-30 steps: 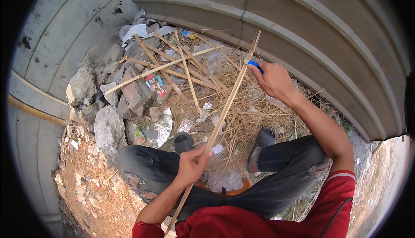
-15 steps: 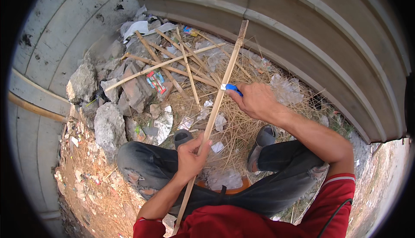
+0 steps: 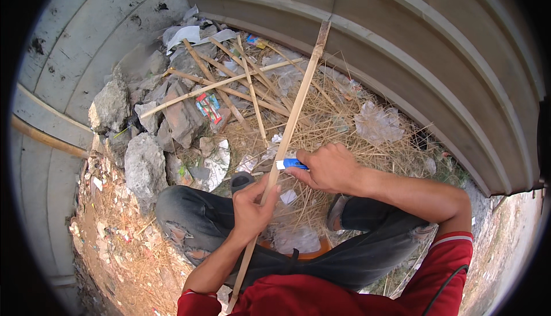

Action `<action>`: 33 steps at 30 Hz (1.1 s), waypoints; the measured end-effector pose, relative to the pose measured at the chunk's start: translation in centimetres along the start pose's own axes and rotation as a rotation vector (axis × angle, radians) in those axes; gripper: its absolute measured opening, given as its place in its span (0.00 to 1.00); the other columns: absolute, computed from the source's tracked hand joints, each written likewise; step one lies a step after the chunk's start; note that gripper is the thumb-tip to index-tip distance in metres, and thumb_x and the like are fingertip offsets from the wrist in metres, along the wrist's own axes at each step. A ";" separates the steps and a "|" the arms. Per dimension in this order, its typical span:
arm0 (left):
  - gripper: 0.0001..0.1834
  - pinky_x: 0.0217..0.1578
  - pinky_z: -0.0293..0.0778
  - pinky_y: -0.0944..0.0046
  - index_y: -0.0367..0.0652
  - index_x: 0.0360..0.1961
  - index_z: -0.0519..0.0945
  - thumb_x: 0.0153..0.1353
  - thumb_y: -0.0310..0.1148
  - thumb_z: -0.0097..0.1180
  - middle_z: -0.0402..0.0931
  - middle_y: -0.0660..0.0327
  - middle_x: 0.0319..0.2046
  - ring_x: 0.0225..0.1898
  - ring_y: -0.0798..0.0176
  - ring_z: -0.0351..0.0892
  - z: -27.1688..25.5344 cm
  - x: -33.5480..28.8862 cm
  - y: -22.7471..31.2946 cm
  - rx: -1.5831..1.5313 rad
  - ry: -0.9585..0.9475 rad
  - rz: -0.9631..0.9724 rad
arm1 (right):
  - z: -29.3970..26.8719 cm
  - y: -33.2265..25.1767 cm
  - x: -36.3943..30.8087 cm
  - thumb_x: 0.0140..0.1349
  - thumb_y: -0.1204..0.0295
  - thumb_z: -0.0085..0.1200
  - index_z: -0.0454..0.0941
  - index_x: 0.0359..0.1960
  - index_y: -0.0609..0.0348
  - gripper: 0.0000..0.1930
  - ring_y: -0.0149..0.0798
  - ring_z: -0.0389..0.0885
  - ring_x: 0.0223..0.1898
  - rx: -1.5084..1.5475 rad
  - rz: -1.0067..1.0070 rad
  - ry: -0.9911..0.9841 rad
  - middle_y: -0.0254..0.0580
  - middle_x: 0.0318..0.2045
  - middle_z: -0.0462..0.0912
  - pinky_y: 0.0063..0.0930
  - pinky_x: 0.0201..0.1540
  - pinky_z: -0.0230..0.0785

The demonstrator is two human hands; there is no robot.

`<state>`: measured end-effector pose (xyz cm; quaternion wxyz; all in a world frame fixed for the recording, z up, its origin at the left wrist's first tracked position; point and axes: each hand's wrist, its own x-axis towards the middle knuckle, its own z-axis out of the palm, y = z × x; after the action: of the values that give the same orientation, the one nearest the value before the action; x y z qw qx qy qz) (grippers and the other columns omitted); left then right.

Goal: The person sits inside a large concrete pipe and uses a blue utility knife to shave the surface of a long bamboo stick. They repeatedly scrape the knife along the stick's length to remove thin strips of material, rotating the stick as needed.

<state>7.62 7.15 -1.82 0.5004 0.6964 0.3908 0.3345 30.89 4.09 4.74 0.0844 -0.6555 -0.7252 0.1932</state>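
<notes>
The ground (image 3: 115, 253), littered with straw and scraps, is bounded by a ribbed wall (image 3: 402, 57) at its far edge and a pale panelled wall (image 3: 74, 63) at its left edge. Left hand (image 3: 251, 210): fingers wrapped around a long bamboo strip (image 3: 302, 95). Right hand (image 3: 330, 168): fingers gripping a small blue tool (image 3: 294, 164), pale end against the strip just above the left hand. The strip slants between the knees, raised over the ground. Beyond, loose strips (image 3: 189, 99) lie crossed near grey rocks (image 3: 144, 167), toward the ground's far-left corner.
</notes>
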 end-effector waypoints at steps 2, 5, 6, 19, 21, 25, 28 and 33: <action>0.18 0.29 0.75 0.69 0.32 0.55 0.84 0.65 0.26 0.66 0.84 0.58 0.28 0.29 0.76 0.78 0.0 0.6 -0.1 -0.003 0.017 -0.015 | -0.1 0.4 0.7 0.74 0.45 0.48 0.84 0.39 0.61 0.28 0.65 0.85 0.27 -0.070 0.022 0.062 0.59 0.20 0.83 0.56 0.33 0.78; 0.19 0.30 0.75 0.68 0.32 0.55 0.84 0.64 0.26 0.66 0.84 0.54 0.27 0.29 0.75 0.80 -0.5 -0.8 0.5 0.104 -0.067 -0.011 | -3.2 5.3 3.4 0.75 0.45 0.47 0.84 0.34 0.62 0.29 0.66 0.85 0.28 0.010 0.251 0.312 0.59 0.20 0.83 0.56 0.33 0.77; 0.19 0.30 0.76 0.68 0.32 0.55 0.85 0.63 0.26 0.66 0.84 0.53 0.27 0.29 0.74 0.80 -0.7 -1.5 0.7 0.153 -0.118 -0.002 | -5.9 8.7 3.6 0.75 0.46 0.47 0.84 0.33 0.63 0.30 0.66 0.84 0.29 -0.057 0.289 0.341 0.59 0.21 0.83 0.56 0.34 0.77; 0.18 0.23 0.63 0.75 0.33 0.56 0.85 0.65 0.24 0.67 0.77 0.72 0.25 0.26 0.83 0.68 0.0 -1.3 0.6 0.014 -0.029 0.025 | -6.1 8.2 1.3 0.71 0.49 0.59 0.80 0.27 0.63 0.26 0.41 0.72 0.19 0.310 0.195 0.459 0.43 0.15 0.74 0.39 0.27 0.65; 0.19 0.22 0.60 0.75 0.33 0.56 0.85 0.64 0.25 0.68 0.75 0.72 0.24 0.25 0.83 0.66 0.0 -1.0 1.0 0.030 -0.026 0.027 | -5.3 8.2 1.8 0.69 0.51 0.62 0.80 0.26 0.62 0.25 0.32 0.67 0.20 0.516 0.236 0.442 0.35 0.15 0.71 0.34 0.26 0.62; 0.20 0.21 0.57 0.74 0.35 0.56 0.85 0.63 0.27 0.70 0.73 0.72 0.22 0.23 0.82 0.63 0.2 -0.8 1.8 0.057 -0.051 0.036 | -4.5 6.7 2.4 0.68 0.53 0.65 0.81 0.27 0.61 0.22 0.24 0.64 0.22 0.820 0.370 0.338 0.25 0.17 0.68 0.29 0.25 0.57; 0.20 0.22 0.58 0.73 0.35 0.56 0.85 0.63 0.28 0.70 0.73 0.72 0.22 0.23 0.82 0.63 0.5 -0.7 1.9 0.074 -0.045 0.033 | -2.7 6.7 3.2 0.68 0.55 0.65 0.83 0.30 0.62 0.20 0.25 0.65 0.22 0.796 0.343 0.312 0.28 0.17 0.70 0.30 0.26 0.60; 0.22 0.27 0.67 0.75 0.34 0.62 0.81 0.68 0.26 0.66 0.78 0.71 0.30 0.28 0.81 0.69 0.7 -0.8 -0.2 0.003 -0.080 -0.015 | -1.8 4.9 3.5 0.67 0.56 0.66 0.84 0.34 0.62 0.18 0.27 0.67 0.22 0.858 0.319 0.305 0.30 0.19 0.73 0.31 0.28 0.62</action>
<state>7.80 6.18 -2.21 0.5170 0.7072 0.3761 0.3018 35.63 8.20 3.98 0.4218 -0.6855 -0.4496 0.3874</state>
